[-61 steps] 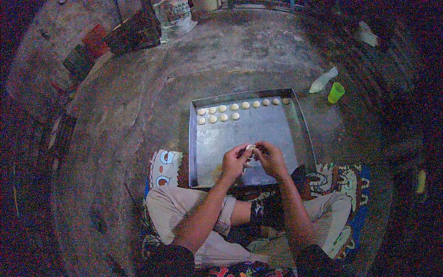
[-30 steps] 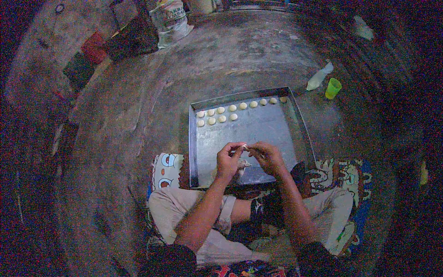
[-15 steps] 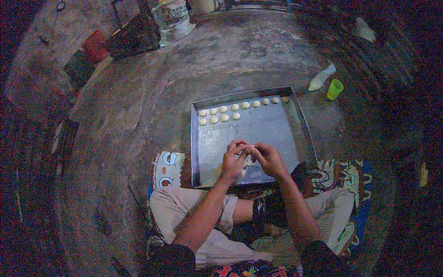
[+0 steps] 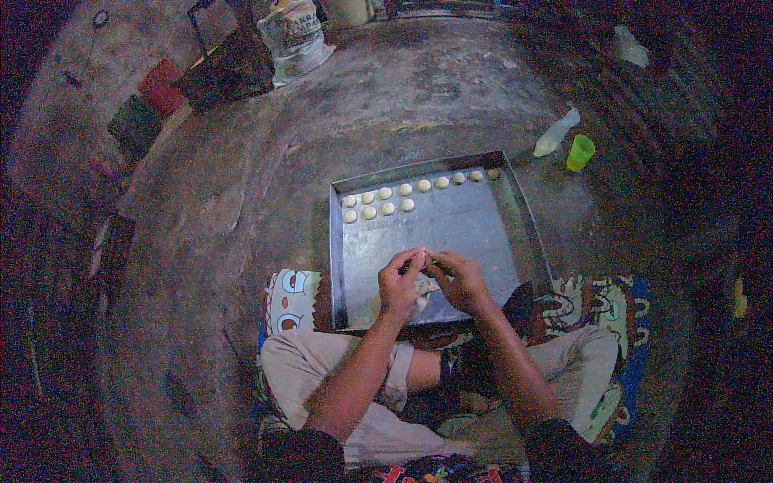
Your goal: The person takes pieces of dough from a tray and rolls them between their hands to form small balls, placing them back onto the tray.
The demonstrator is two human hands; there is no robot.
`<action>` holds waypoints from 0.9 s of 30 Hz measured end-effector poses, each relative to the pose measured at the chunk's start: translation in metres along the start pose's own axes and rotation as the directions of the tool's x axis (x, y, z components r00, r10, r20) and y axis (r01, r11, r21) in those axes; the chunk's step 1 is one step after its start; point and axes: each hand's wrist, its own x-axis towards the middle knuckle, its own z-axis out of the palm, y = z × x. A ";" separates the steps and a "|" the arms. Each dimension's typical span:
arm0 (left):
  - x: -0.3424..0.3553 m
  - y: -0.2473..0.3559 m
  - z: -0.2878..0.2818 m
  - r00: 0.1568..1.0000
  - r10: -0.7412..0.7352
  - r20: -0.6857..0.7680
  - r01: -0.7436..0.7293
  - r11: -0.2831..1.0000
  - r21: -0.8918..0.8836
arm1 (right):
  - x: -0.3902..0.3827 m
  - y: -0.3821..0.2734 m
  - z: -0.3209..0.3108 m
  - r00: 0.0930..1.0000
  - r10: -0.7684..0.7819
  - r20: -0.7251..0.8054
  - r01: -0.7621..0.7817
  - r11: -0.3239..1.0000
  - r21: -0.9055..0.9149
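A wide, square metal tray [image 4: 475, 225] with raised sides lies on the floor before my crossed legs. Small round pale dough balls [image 4: 405, 190] sit inside it, a long row along the far side and a shorter one beneath at the left. Over the tray's near half my left hand [image 4: 399, 282] and my right hand [image 4: 459, 282] meet at the fingertips, both closed in a pinch. Whatever is between the fingers is too small and blurred to name. A pale, crumpled lump [image 4: 424, 293] shows between and below the hands, partly hidden by the left one.
Beyond the tray's far right corner stand a yellow-green plastic cup [image 4: 580, 153] and a pale plastic bag [image 4: 557, 134]. A cartoon-print mat [image 4: 291, 299] lies under my legs. A white sack [image 4: 295, 44], a dark crate [image 4: 229, 68] and a red object [image 4: 161, 86] are at the far left.
My hands have shifted slightly left, and the fingers have changed position, with the fingertips still together. The dough rows look the same. The whole view has moved a little.
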 end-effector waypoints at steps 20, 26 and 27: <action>0.000 0.004 0.009 0.986 0.162 0.032 -0.163 0.985 0.047 | 0.007 0.016 -0.007 0.992 -0.043 -0.118 0.039 0.999 -0.035; 0.011 0.001 0.003 0.994 -0.045 0.103 0.051 0.997 -0.056 | 0.011 0.013 -0.003 0.989 0.063 -0.137 -0.052 0.995 0.087; 0.011 0.001 0.002 0.994 -0.010 0.109 0.016 0.998 -0.053 | 0.011 0.010 -0.003 0.986 0.040 -0.160 -0.026 0.996 0.088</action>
